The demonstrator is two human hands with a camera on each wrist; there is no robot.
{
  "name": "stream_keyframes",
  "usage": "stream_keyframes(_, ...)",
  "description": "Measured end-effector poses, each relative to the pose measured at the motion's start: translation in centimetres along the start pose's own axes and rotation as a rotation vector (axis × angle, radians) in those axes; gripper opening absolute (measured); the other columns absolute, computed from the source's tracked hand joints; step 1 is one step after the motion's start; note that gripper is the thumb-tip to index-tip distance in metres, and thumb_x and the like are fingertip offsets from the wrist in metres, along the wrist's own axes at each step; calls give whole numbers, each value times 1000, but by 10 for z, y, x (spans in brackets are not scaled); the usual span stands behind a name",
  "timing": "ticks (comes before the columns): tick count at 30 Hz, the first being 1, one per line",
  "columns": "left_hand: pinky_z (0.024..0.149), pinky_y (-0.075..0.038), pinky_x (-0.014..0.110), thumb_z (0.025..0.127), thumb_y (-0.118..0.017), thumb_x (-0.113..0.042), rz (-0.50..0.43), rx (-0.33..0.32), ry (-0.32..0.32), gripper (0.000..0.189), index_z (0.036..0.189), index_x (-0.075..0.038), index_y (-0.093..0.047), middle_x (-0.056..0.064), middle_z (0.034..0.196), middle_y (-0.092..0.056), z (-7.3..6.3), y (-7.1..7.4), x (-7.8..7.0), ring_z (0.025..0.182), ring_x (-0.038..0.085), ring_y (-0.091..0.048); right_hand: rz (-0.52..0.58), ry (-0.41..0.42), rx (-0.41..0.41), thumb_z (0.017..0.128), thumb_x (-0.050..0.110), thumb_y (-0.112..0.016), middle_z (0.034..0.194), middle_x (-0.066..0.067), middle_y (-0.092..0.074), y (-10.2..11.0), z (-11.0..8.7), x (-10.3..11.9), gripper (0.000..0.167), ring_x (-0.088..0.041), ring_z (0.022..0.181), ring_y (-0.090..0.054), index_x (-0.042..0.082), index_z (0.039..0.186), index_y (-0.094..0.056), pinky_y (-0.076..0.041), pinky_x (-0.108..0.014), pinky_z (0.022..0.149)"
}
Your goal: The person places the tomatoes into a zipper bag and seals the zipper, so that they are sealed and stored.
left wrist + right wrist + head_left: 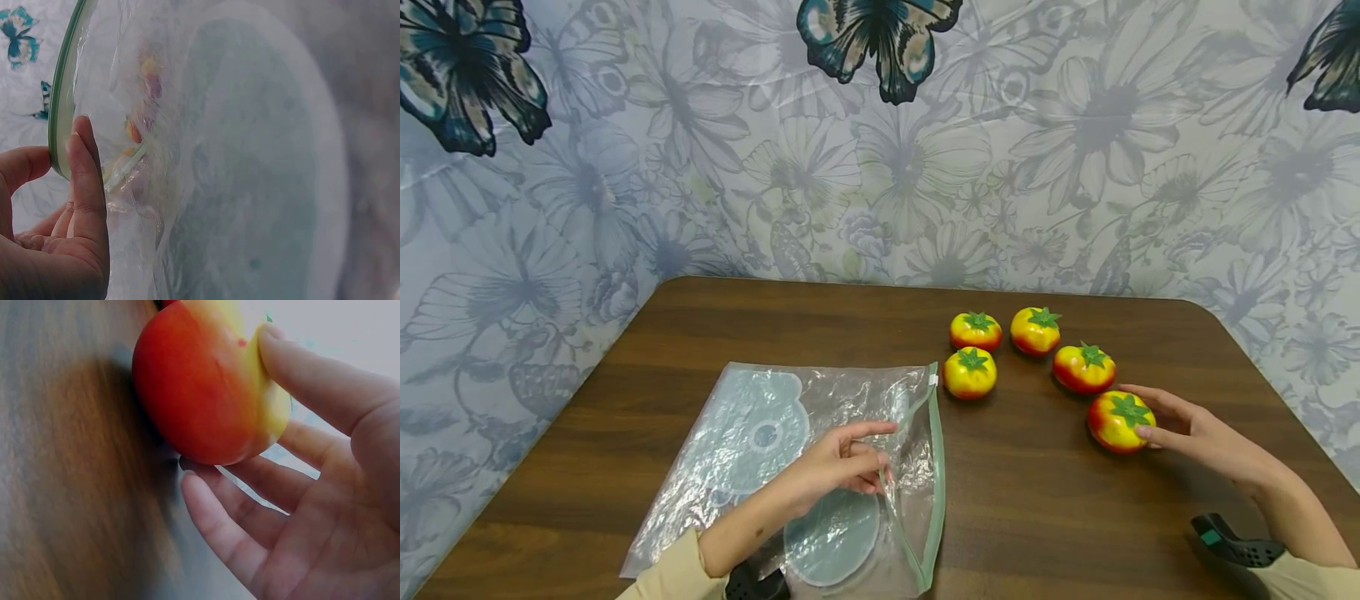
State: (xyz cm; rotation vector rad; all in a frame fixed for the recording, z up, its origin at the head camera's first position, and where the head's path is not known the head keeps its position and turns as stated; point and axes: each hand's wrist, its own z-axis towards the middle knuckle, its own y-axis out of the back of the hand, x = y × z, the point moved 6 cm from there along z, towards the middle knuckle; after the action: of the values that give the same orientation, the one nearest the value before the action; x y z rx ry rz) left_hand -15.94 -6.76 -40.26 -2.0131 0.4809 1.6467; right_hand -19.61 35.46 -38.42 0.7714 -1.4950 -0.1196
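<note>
A clear zip bag (850,383) with a green-edged mouth lies on the wooden table, printed with pale blue shapes. My left hand (846,462) pinches the upper layer of its mouth; in the left wrist view, thumb and fingers (87,187) meet at the green edge (57,94), which is lifted. At the right, my right hand (1195,429) holds a red-and-yellow tomato (1112,425) with a green star-shaped top. The right wrist view shows the thumb on the upper side of this tomato (194,387) and fingers beneath and behind it, low over the wood.
Several similar tomatoes stand beyond: a back one (975,333), one beside it (1035,332), one by the bag's corner (970,375) and one close to the held tomato (1082,369). The table (820,321) ends at a flowered wall (910,183) with butterfly decorations.
</note>
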Motion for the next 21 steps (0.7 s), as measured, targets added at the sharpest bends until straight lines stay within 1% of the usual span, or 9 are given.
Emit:
stream_keyframes(3, 69, -54, 29, 90, -62, -11, -1, 0, 2, 53, 137, 1, -42, 12, 84, -66, 0, 0, 1, 72, 16, -63, 20, -1, 2, 97, 11, -51, 123, 19, -47, -2, 1, 0, 52, -2, 102, -51, 4, 144, -31, -52, -31, 75)
stream_keyframes(10, 70, -54, 30, 90, -62, -11, 0, 1, 6, 53, 137, 0, -42, 13, 84, -66, 0, -1, 0, 72, 16, -63, -16, 27, -8, 97, 10, -51, 124, 13, -47, -1, 2, 0, 51, 1, 105, -49, 5, 143, -32, -48, -22, 79)
stream_keyframes(11, 70, -54, 30, 90, -62, -11, 0, 1, 7, 52, 137, 0, -42, 13, 84, -66, 0, -1, 0, 72, 16, -63, -16, 22, -15, 96, 10, -52, 124, 14, -47, -1, 2, 1, 51, 1, 105, -50, 6, 143, -33, -48, -22, 79)
stream_keyframes(14, 69, -54, 30, 90, -63, -11, -3, 0, 14, 53, 137, 0, -43, 12, 84, -66, 0, -1, 0, 72, 16, -63, 20, 24, -8, 96, 8, -52, 124, 15, -45, -4, 3, 1, 52, -1, 103, -51, 6, 144, -32, -51, -26, 78)
stream_keyframes(17, 69, -54, 30, 89, -63, -11, -7, 0, 17, 53, 137, 0, -43, 12, 84, -67, 0, -2, 0, 71, 16, -63, 79, 28, 1, 96, 6, -52, 124, 16, -44, -7, 4, 2, 52, -3, 102, -53, 6, 144, -32, -53, -32, 76)
stream_keyframes(21, 69, -54, 30, 89, -63, -11, -12, 3, 21, 53, 137, 0, -43, 12, 84, -66, 0, -3, 0, 71, 16, -63, 120, 51, 15, 95, 3, -51, 125, 16, -44, -10, 5, 4, 52, -2, 104, -52, 5, 144, -32, -53, -33, 76)
